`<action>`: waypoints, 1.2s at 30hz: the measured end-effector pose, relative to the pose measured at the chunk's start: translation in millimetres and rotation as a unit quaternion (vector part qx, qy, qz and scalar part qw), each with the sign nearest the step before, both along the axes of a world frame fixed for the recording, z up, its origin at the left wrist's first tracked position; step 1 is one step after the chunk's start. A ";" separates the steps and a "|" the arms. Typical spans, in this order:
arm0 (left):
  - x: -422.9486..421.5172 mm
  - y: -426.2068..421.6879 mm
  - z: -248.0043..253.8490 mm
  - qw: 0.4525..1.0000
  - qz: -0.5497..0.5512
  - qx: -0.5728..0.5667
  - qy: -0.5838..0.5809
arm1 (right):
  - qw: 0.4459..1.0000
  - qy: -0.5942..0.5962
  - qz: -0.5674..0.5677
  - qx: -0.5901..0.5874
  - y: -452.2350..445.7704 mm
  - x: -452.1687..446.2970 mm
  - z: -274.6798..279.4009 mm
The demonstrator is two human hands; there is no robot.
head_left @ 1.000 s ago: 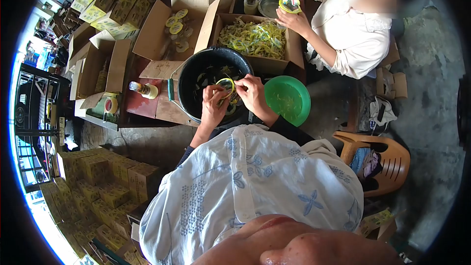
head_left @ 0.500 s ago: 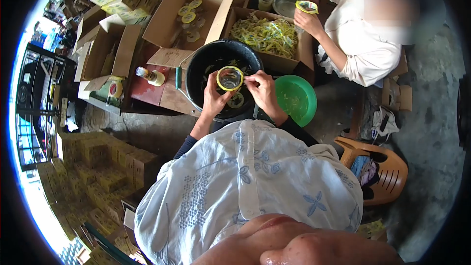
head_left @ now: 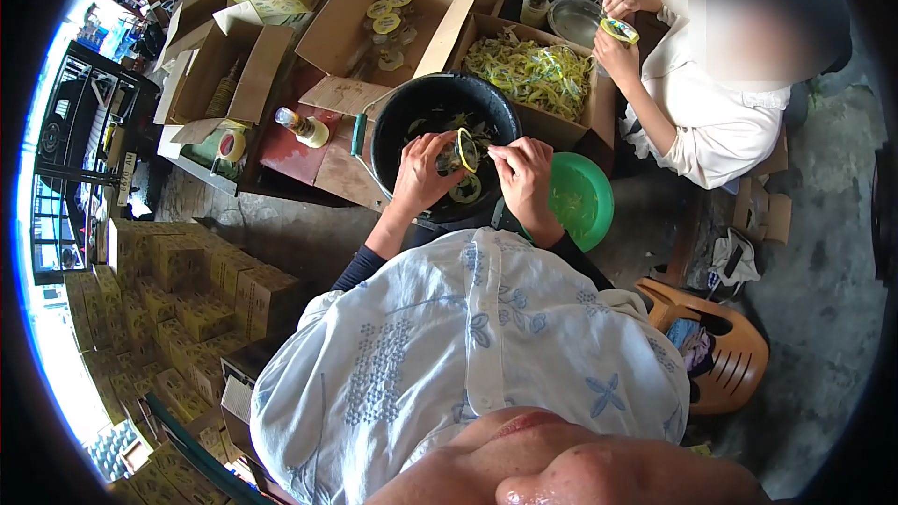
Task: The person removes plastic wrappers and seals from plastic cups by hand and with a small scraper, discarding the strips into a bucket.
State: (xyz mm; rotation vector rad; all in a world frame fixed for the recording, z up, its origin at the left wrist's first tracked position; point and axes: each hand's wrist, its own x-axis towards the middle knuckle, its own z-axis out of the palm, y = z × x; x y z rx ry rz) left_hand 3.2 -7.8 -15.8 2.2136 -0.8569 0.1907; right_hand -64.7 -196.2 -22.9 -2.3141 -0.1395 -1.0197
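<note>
My left hand (head_left: 424, 171) is closed around a clear plastic cup with a yellow rim (head_left: 467, 151), tilted so its rim faces right. Beside the rim, the fingers of my right hand (head_left: 526, 176) are pinched together; what they hold, if anything, is too small to name. Both hands are over a black bucket (head_left: 386, 117) with a green-handled bail. Inside the bucket lie pale strips and another yellow-rimmed cup (head_left: 465, 190), partly hidden by my left hand.
A green basin (head_left: 599, 189) stands right of the bucket. Behind are a carton of yellow-green strips (head_left: 528, 70) and a carton with yellow-rimmed cups (head_left: 341, 28). A bottle (head_left: 304, 127) lies left. Across the table, a co-worker (head_left: 716, 122) holds a similar cup. An orange chair (head_left: 730, 365) is right.
My left hand has tipped the cup from facing upward to facing right. My right fingers have come slightly away from its rim. The whole view has shifted a little.
</note>
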 end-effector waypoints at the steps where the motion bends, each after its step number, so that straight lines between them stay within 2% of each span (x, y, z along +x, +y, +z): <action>1: -0.3 -0.2 1.7 1.000 -0.001 0.014 -0.027 | 1.000 0.000 0.000 0.000 -0.1 0.3 -0.5; 2: -0.3 0.0 2.2 1.000 -0.001 0.014 -0.027 | 1.000 0.002 -0.005 0.005 0.1 0.8 -0.5; 4: 0.4 0.9 2.7 0.994 -0.016 -0.069 0.080 | 0.999 0.013 -0.011 0.033 -1.5 1.6 -1.0; 5: 0.8 1.8 2.0 0.994 -0.015 -0.068 0.081 | 0.998 0.012 -0.019 0.060 -3.4 4.1 -5.6; 8: 3.8 6.8 -4.9 0.971 -0.002 -0.170 0.167 | 0.987 0.035 -0.031 0.156 -19.7 6.3 -15.0; 9: 6.5 8.3 -14.4 0.967 0.001 -0.197 0.160 | 0.984 0.027 -0.036 0.175 -27.9 6.7 -18.5; 11: 16.0 14.1 -38.8 0.964 0.001 -0.199 0.178 | 0.976 0.019 -0.054 0.209 -42.9 1.7 -21.9; 13: 19.2 15.4 -41.4 0.968 -0.007 -0.184 0.171 | 0.968 0.040 -0.081 0.235 -59.3 -7.0 -40.4; 16: 17.1 11.9 -34.6 0.955 -0.020 -0.203 0.214 | 0.965 0.086 -0.125 0.213 -81.6 -29.3 -76.7; 21: 21.4 10.7 -38.7 0.939 -0.024 -0.221 0.263 | 0.942 0.251 -0.191 0.115 -102.9 -72.5 -155.3; 23: 18.5 9.1 -27.4 0.929 -0.026 -0.237 0.285 | 0.933 0.267 -0.199 0.134 -108.0 -85.6 -194.9; 25: 16.4 10.0 -16.7 0.903 0.006 -0.212 0.373 | 0.924 0.283 -0.207 0.154 -107.1 -91.2 -199.5; 26: 21.8 12.2 -36.6 0.899 -0.011 -0.257 0.354 | 0.913 0.338 -0.216 0.066 -107.2 -94.3 -201.8; 27: 22.9 13.1 -35.8 0.900 -0.012 -0.256 0.352 | 0.893 0.389 -0.224 -0.022 -107.5 -96.8 -204.4; 29: 23.1 15.1 -33.8 0.888 -0.032 -0.265 0.375 | 0.886 0.405 -0.224 -0.039 -108.7 -99.0 -209.7; 30: 18.0 17.3 -17.3 0.870 -0.012 -0.226 0.438 | 0.877 0.421 -0.223 -0.059 -109.9 -97.6 -209.2; 33: 17.8 17.1 -15.0 0.857 -0.049 -0.263 0.441 | 0.887 0.399 -0.233 0.000 -116.7 -95.2 -199.3; 36: 16.0 14.1 -16.1 0.861 -0.058 -0.288 0.415 | 0.908 0.362 -0.203 0.060 -119.3 -84.5 -157.2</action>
